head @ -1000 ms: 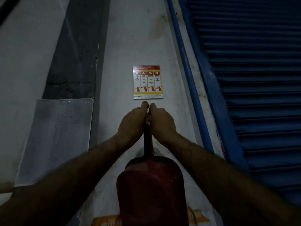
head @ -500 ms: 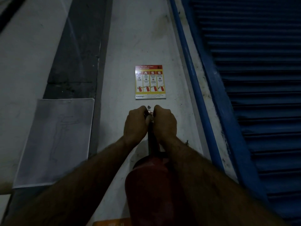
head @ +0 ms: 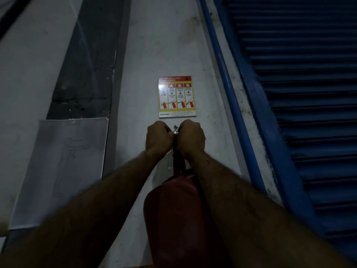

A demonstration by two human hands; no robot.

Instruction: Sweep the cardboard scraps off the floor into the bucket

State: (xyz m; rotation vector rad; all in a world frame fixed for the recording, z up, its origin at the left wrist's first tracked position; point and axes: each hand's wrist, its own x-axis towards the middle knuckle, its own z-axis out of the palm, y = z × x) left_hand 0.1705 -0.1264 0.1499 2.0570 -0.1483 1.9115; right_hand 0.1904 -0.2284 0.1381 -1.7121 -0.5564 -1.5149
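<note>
Both the left hand [head: 158,136] and the right hand [head: 191,137] are curled tight around the top of a red fire extinguisher [head: 173,213] against the wall [head: 154,45], with no cardboard scraps, broom or bucket in view, so the sweeping looks not yet begun.

Two bare, hairy forearms, sleeveless, with ungloved hands [head: 174,139].
</note>
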